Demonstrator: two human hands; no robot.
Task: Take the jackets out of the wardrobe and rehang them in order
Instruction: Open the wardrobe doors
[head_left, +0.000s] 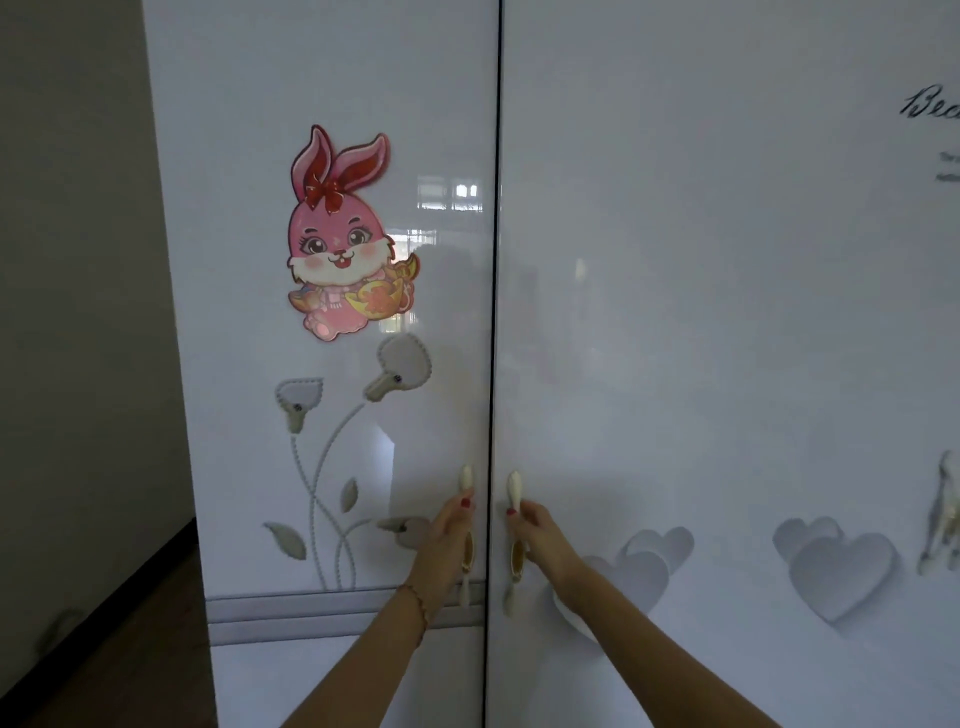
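Wardrobe: I see a glossy white wardrobe (675, 312) filling most of the frame, its two doors shut, with a thin dark seam running top to bottom just right of centre.
Jackets: I cannot see them; the closed doors hide whatever is inside.
Left door: the left door (234, 156) carries a pink cartoon rabbit sticker (340, 239) in the upper middle of the frame, and below it a raised grey flower pattern (332, 457) with curling stems.
Right door: the right door (727, 364) shows pale grey hearts (841, 571) at the lower right and a fragment of dark script cut off at the upper right edge.
Handles: two slim cream handles stand upright either side of the seam near the bottom centre, the left handle (466, 480) and the right handle (514, 491), close together but apart.
Left hand: my view shows the left hand (449, 535) curled around the middle of the left handle, fingers closed on it, thumb with a red nail on top; a thin bracelet (418, 605) circles the wrist.
Right hand: the right hand (540, 535) wraps the right handle the same way, fingers closed around it, a red nail showing.
Arms: both bare forearms reach up from the bottom edge of the frame.
Surroundings: a plain grey wall (78, 260) fills the left of the frame, with brown floor (130, 649) at the lower left.
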